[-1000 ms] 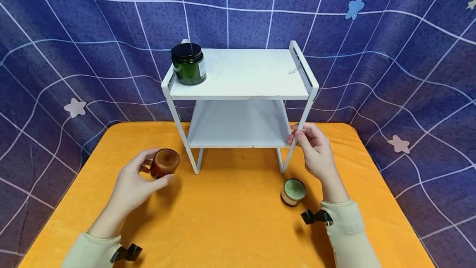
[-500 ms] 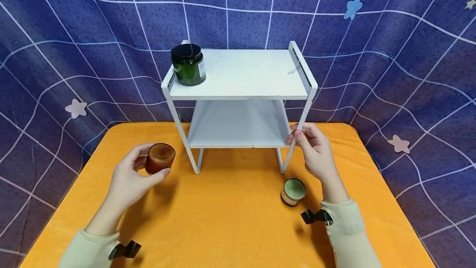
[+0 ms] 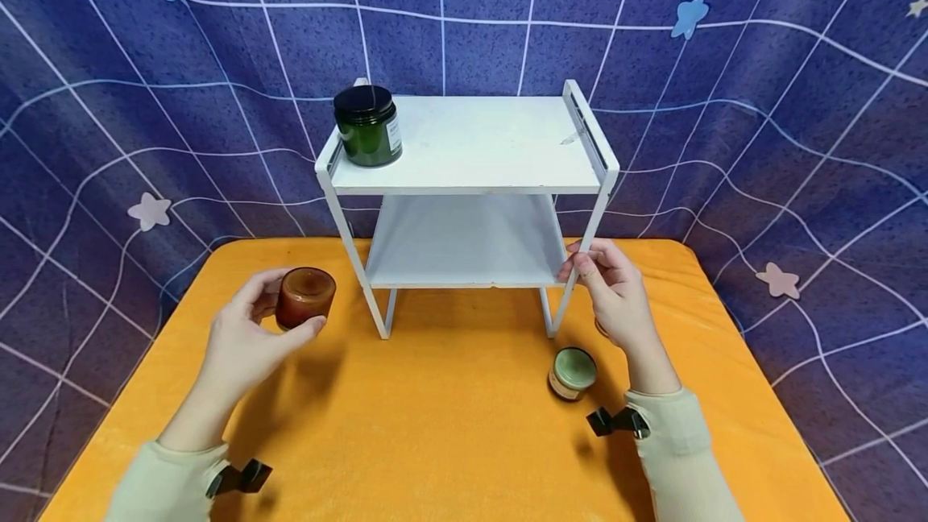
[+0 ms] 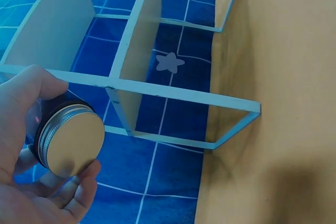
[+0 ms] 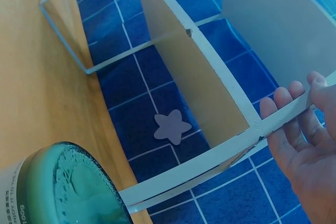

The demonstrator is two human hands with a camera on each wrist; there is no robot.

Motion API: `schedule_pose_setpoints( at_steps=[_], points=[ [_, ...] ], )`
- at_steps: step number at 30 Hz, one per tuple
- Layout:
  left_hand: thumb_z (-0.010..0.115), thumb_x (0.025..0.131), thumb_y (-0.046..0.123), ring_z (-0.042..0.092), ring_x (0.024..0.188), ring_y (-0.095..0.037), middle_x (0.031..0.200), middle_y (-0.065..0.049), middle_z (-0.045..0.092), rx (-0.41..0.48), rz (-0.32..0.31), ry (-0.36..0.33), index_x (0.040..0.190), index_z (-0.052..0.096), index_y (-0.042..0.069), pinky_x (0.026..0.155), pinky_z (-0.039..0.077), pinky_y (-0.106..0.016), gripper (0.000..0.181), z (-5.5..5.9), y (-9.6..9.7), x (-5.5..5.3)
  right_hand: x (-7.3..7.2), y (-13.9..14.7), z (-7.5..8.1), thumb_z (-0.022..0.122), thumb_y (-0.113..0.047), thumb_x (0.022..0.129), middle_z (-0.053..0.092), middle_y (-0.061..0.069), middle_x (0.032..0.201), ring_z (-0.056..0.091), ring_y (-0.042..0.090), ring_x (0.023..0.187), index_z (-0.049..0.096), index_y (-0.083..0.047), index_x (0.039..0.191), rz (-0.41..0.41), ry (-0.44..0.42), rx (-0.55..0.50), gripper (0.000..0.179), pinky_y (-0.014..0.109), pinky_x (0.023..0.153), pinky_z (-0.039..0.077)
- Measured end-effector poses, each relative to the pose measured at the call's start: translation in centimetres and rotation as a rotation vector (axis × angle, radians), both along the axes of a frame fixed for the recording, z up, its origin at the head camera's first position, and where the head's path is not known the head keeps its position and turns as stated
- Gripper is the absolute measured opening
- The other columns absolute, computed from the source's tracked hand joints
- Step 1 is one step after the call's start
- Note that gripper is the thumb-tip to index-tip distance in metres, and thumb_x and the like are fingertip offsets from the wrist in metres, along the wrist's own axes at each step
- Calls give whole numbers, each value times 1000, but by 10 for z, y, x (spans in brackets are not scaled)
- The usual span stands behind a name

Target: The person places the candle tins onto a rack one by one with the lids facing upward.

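My left hand (image 3: 242,341) holds a brown glass jar (image 3: 306,296) above the table, left of the white two-tier shelf (image 3: 467,244). Its glass base faces up in the head view, while the left wrist view shows its metal lid (image 4: 76,142) between thumb and fingers. With the right hand (image 3: 616,288) I grip the shelf's front right leg (image 5: 294,109), near the lower tier. Below that hand a small green glass jar (image 3: 573,373) with a pale label sits on the table; its rounded glass end looms close in the right wrist view.
A larger green jar (image 3: 368,126) with a black lid stands at the upper tier's left end. The orange-covered table (image 3: 449,425) meets a blue star-patterned curtain (image 3: 471,47) behind. Part of a small round thing (image 3: 601,329) peeks out beside my right wrist, mostly hidden.
My left hand has moved left and slightly away from me with the brown jar. The right hand keeps its grip on the shelf leg.
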State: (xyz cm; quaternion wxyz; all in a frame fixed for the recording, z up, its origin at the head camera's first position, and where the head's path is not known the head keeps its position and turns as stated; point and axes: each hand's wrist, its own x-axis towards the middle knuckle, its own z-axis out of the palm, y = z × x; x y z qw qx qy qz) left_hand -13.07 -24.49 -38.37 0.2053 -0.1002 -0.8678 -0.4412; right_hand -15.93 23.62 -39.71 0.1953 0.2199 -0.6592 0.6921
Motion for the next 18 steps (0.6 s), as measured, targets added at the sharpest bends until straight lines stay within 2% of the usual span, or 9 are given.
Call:
schedule_pose_setpoints(
  at_steps=[10, 18],
  points=[
    [99, 74, 0, 64, 103, -4, 115, 4, 67, 59, -4, 28, 138, 60, 2, 90, 47, -8, 75, 11, 1, -3, 0, 0, 0, 50, 8, 112, 73, 10, 95, 75, 18, 85, 57, 22, 121, 5, -2, -4, 18, 31, 86, 64],
    [98, 74, 0, 64, 106, -3, 117, 9, 67, 68, -6, 51, 137, 61, 2, 92, 47, -8, 73, 20, 1, -5, 0, 0, 0, 51, 8, 111, 73, 11, 95, 75, 19, 85, 57, 21, 121, 3, 0, -4, 17, 32, 86, 65]
  ],
)
